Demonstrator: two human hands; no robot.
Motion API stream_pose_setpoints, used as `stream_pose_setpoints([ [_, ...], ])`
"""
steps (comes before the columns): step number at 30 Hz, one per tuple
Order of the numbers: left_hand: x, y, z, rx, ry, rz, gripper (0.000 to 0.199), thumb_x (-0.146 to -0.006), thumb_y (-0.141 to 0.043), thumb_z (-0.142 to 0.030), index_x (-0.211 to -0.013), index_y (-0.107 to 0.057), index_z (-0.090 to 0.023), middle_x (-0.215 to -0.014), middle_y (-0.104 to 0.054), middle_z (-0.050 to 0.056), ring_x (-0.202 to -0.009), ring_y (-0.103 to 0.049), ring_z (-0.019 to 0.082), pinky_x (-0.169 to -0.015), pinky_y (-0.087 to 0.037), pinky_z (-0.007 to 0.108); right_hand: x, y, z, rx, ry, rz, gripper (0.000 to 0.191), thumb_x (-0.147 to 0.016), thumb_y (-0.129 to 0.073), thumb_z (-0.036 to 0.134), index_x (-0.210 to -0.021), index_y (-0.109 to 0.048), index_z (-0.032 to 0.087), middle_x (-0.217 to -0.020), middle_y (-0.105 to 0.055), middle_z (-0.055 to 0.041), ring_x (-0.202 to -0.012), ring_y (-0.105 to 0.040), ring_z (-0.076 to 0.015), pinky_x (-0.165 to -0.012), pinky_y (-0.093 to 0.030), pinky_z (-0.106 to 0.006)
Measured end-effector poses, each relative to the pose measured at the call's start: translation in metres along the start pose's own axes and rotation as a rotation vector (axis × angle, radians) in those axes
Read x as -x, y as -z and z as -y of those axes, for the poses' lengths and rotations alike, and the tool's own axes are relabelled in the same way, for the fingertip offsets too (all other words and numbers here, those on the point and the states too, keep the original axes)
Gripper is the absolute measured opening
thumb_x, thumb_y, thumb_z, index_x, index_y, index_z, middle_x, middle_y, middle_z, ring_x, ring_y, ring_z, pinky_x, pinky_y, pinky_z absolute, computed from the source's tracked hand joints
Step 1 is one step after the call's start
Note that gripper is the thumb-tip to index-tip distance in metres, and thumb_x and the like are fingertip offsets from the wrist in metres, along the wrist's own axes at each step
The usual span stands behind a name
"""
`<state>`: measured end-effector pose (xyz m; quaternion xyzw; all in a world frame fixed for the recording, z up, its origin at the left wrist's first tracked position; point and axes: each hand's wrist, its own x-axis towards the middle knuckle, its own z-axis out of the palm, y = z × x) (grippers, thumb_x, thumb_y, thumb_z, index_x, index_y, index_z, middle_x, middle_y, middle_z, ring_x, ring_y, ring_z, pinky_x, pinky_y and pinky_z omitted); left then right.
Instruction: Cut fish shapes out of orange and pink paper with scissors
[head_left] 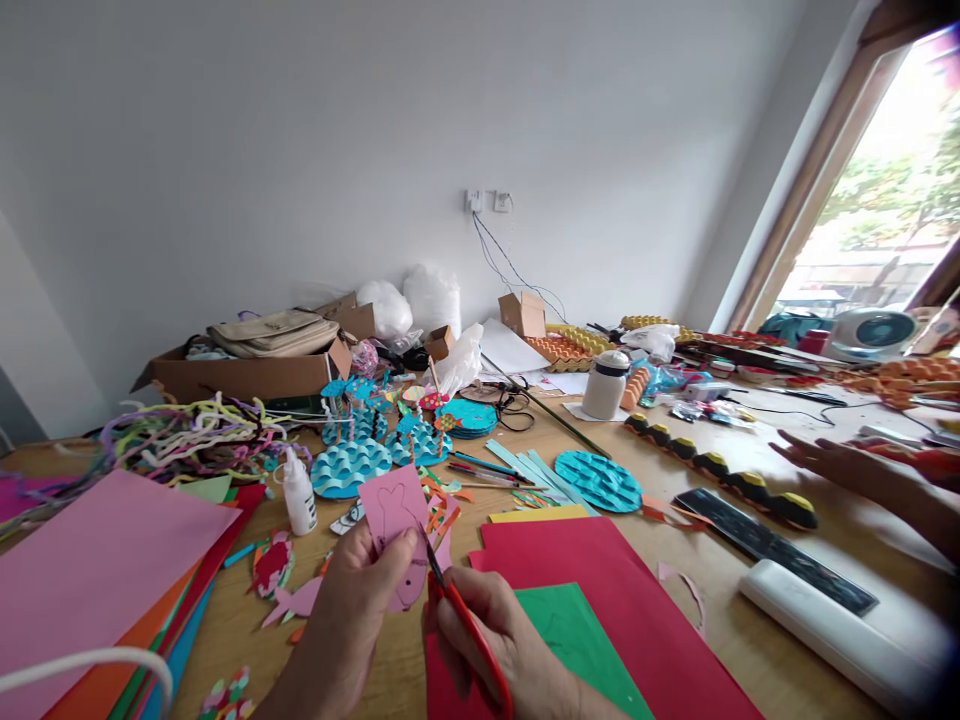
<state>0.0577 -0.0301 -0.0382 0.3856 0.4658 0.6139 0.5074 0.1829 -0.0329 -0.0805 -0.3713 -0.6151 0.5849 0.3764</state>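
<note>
My left hand (360, 600) pinches a piece of pink paper (391, 500) with a fish shape drawn on it in dark line. Fingers of my right hand (495, 625) wrap round the handles of red-handled scissors (480, 650). The scissor blades lie at the right edge of the pink paper, close to my left thumb. Below the hands, red sheets (555, 550) carry a green sheet (574, 635). Cut paper fish (300, 598) lie to the left of my left hand, beside a white glue bottle (299, 497).
Coloured paper sheets (97, 560) are stacked at left, near a heap of pipe cleaners (195, 440). Blue wavy discs (349, 467) and a blue round piece (598, 480) stand ahead. A white jar (604, 386) is farther back. Another person's hand (832, 460) reaches in at right.
</note>
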Motion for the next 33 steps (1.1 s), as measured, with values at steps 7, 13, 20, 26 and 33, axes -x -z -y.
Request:
stream_pose_setpoints([
  [7, -0.002, 0.001, 0.002, -0.001, 0.0, 0.006, 0.01, -0.058, -0.067, -0.027, -0.064, -0.066, -0.019, -0.058, -0.067, -0.002, -0.06, -0.055, 0.016, -0.062, -0.044, 0.025, -0.001, -0.001, -0.003, 0.004, -0.053, -0.014, 0.043, -0.075, -0.057, 0.056, -0.058, -0.046, 0.018, -0.039, -0.041, 0.007, -0.034, -0.036, -0.0056, -0.033, -0.024, -0.015],
  [13, -0.002, 0.003, 0.003, 0.019, 0.014, 0.009, 0.009, -0.059, -0.068, -0.026, -0.064, -0.067, -0.019, -0.055, -0.063, -0.004, -0.057, -0.052, 0.014, -0.059, -0.043, 0.024, 0.0, -0.001, 0.001, -0.021, -0.018, -0.007, 0.049, -0.073, -0.056, 0.064, -0.057, -0.045, 0.019, -0.038, -0.038, 0.0078, -0.032, -0.031, -0.0046, -0.033, -0.022, -0.016],
  [20, -0.001, 0.001, 0.001, 0.029, 0.027, -0.014, 0.01, -0.056, -0.069, -0.025, -0.062, -0.064, -0.019, -0.053, -0.062, -0.005, -0.053, -0.051, 0.013, -0.054, -0.042, 0.022, -0.001, 0.0, -0.003, 0.003, 0.0, -0.019, 0.045, -0.076, -0.056, 0.056, -0.056, -0.042, 0.019, -0.039, -0.036, 0.0085, -0.033, -0.032, -0.0044, -0.034, -0.023, -0.016],
  [26, -0.002, 0.003, 0.003, 0.001, 0.01, -0.01, 0.008, -0.058, -0.069, -0.026, -0.059, -0.066, -0.019, -0.05, -0.058, -0.005, -0.05, -0.046, 0.012, -0.05, -0.04, 0.021, -0.001, 0.0, -0.006, 0.032, 0.006, -0.038, 0.042, -0.078, -0.056, 0.052, -0.056, -0.043, 0.018, -0.041, -0.037, 0.0077, -0.036, -0.032, -0.0045, -0.036, -0.021, -0.017],
  [33, -0.001, 0.007, 0.009, -0.048, -0.024, 0.025, 0.012, -0.066, -0.066, -0.03, -0.068, -0.069, -0.019, -0.05, -0.055, -0.005, -0.05, -0.043, 0.01, -0.048, -0.037, 0.018, -0.003, 0.005, -0.009, 0.055, 0.047, -0.028, 0.042, -0.08, -0.056, 0.049, -0.055, -0.039, 0.019, -0.041, -0.036, 0.0071, -0.036, -0.029, -0.0049, -0.035, -0.018, -0.018],
])
